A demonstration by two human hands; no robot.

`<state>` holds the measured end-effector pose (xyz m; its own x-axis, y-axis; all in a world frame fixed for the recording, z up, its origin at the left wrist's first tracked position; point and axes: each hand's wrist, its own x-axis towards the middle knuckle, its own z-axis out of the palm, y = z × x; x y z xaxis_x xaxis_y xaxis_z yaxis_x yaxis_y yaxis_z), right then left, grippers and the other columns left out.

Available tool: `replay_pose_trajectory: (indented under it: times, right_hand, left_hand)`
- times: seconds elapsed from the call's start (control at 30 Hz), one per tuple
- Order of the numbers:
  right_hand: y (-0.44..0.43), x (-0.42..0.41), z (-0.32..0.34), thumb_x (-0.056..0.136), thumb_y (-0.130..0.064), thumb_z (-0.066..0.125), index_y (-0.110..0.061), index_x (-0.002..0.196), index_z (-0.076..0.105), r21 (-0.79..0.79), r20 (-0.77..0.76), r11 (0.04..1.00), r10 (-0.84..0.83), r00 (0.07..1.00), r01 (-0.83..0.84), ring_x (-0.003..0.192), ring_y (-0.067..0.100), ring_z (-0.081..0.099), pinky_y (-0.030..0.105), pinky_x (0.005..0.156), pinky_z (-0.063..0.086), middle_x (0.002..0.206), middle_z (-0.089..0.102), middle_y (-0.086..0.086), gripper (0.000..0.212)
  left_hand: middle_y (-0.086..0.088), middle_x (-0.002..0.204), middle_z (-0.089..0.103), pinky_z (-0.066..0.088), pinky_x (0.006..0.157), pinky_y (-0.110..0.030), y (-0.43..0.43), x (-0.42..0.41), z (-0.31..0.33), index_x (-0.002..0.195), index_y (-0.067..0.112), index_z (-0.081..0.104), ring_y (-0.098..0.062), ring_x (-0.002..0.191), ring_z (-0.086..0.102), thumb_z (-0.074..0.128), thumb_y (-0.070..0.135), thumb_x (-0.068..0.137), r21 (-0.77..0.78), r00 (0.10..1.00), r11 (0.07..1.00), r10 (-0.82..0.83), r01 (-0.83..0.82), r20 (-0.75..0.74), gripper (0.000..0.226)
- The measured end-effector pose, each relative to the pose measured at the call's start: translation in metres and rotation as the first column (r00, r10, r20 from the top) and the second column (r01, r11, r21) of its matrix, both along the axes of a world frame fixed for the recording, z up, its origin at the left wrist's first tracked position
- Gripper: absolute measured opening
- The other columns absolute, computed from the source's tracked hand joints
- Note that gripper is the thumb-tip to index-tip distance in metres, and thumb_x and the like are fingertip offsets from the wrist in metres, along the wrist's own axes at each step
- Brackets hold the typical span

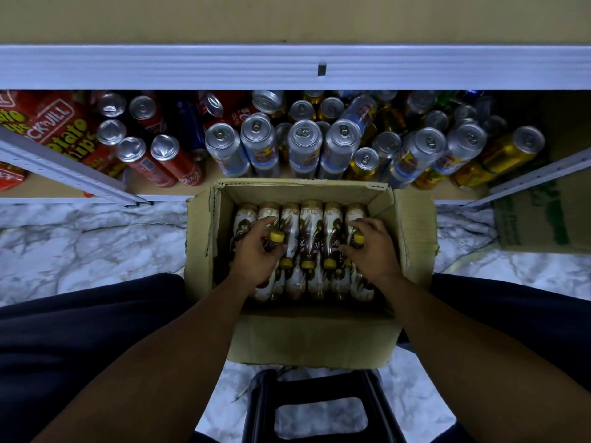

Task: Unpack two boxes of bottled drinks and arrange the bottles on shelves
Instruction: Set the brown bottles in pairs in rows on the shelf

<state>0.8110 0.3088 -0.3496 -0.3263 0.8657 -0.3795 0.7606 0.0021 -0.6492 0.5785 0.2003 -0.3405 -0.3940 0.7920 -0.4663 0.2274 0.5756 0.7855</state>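
- Black plastic stool [319, 385] nearest, under me; I'm sat low w/ knees apart so the open brown cardboard box [313, 340] sits on the floor between them, easy reach for both arms.
- Box flaps folded out. Inside are brown-and-white bottled drinks with yellow caps [311, 219], lying flat in 2 rows, caps meeting mid-box. I think they're packed that way to save space.
- Left grip [256, 251] curled round the neck of the left-end bottle [276, 236], cap poking out past my fingers.
- Right grip [371, 251] curled the same way round the right-end bottle [358, 239]. Taking the necks b/c the bodies are wedged tight side by side; ends first, prob. easiest to free.
- Neither bottle looks clear of the pack yet, so the box seems about full. Early in the job, I reckon.
- White marble-pattern floor [96, 244] on both sides of the box.
- Beyond it is the low tan shelf board [150, 183], w/ red cans [172, 158], silver cans [303, 145] & gold cans [511, 148] crowded on it, several leaning.
- Red crisp bags [57, 129] far left. A green-printed cardboard box [543, 212] stands far right, maybe box no. 2.
- White-edged upper shelf [224, 67] furthest, top looks bare; dim room.
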Motion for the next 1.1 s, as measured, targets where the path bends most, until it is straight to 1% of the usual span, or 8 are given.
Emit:
replay_pose_trajectory:
  times: [0.17,0.33,0.47,0.6,0.73,0.87,0.97,1.1]
  right_hand:
    - [-0.016,0.007,0.005,0.080,-0.023,0.087,-0.026,0.119,0.058,-0.186,-0.159,0.969,-0.195,0.968,0.164,0.101,0.013,0.061,0.018,0.075,0.045,0.107,0.065,-0.008,0.048]
    - [-0.025,0.013,0.005,0.083,-0.009,0.082,-0.035,0.136,0.043,-0.314,-0.234,0.939,-0.221,0.947,0.142,0.104,0.005,0.060,0.035,0.094,0.050,0.113,0.061,-0.014,0.071]
    - [-0.031,0.016,0.006,0.086,-0.001,0.077,-0.036,0.148,0.035,-0.320,-0.285,0.940,-0.214,0.934,0.118,0.119,0.012,0.057,0.036,0.102,0.047,0.134,0.058,-0.003,0.083]
    - [-0.034,0.017,0.011,0.088,-0.003,0.076,-0.035,0.150,0.034,-0.309,-0.288,0.944,-0.211,0.934,0.118,0.114,0.005,0.058,0.036,0.103,0.047,0.134,0.058,-0.003,0.082]
    - [-0.033,0.012,0.026,0.086,-0.014,0.081,-0.035,0.148,0.032,-0.265,-0.309,0.956,-0.209,0.928,0.127,0.116,0.013,0.060,0.037,0.098,0.051,0.128,0.058,-0.010,0.082]
    - [-0.025,0.000,0.058,0.085,-0.019,0.083,-0.037,0.138,0.037,-0.167,-0.417,0.980,-0.169,0.893,0.107,0.113,0.011,0.062,0.044,0.098,0.054,0.126,0.059,-0.013,0.073]
    - [-0.016,-0.009,0.094,0.087,-0.022,0.082,-0.036,0.138,0.042,-0.045,-0.492,0.995,-0.103,0.864,0.093,0.120,0.010,0.058,0.048,0.102,0.051,0.132,0.055,-0.015,0.066]
    - [-0.004,-0.018,0.158,0.087,-0.028,0.082,-0.043,0.140,0.041,0.129,-0.554,0.988,0.005,0.832,0.080,0.128,0.015,0.053,0.048,0.102,0.051,0.141,0.051,-0.010,0.069]
  left_hand:
    - [0.011,0.113,0.064,0.043,0.083,-0.001,0.006,0.010,0.003,0.130,0.019,0.064,-0.008,0.110,0.060,0.075,0.016,0.093,0.079,0.998,0.995,-0.053,0.055,-0.032,0.039]
    - [0.008,0.119,0.065,0.056,0.094,-0.036,-0.004,0.020,-0.005,0.131,0.028,0.057,-0.014,0.113,0.063,0.076,0.028,0.092,0.042,0.994,0.994,-0.106,0.105,0.022,0.043]
    - [0.008,0.138,0.057,0.054,0.096,-0.039,-0.009,0.028,0.000,0.145,0.041,0.038,-0.015,0.122,0.057,0.085,0.020,0.083,-0.029,0.981,0.984,-0.171,0.174,0.096,0.081]
    - [0.011,0.133,0.053,0.051,0.093,-0.031,-0.009,0.033,0.008,0.151,0.036,0.035,-0.010,0.117,0.055,0.080,0.008,0.087,-0.006,0.972,0.975,-0.223,0.224,0.071,0.083]
    - [0.025,0.122,0.055,0.049,0.090,-0.018,-0.006,0.028,0.022,0.152,0.034,0.032,-0.003,0.112,0.058,0.080,0.006,0.087,0.056,0.975,0.980,-0.197,0.193,0.099,0.086]
    - [0.007,0.126,0.059,0.054,0.092,-0.035,0.010,0.018,0.057,0.140,0.036,0.033,-0.012,0.113,0.063,0.083,0.008,0.084,0.154,0.987,0.980,-0.141,0.128,0.077,0.080]
    - [0.007,0.120,0.060,0.055,0.080,-0.027,0.020,0.009,0.096,0.139,0.032,0.037,0.000,0.099,0.064,0.082,0.009,0.085,0.261,0.988,0.957,-0.145,0.125,0.058,0.074]
    - [0.008,0.136,0.053,0.052,0.079,-0.011,0.023,0.003,0.162,0.144,0.034,0.038,0.013,0.108,0.057,0.082,0.013,0.087,0.408,0.989,0.903,-0.149,0.137,-0.003,0.075]
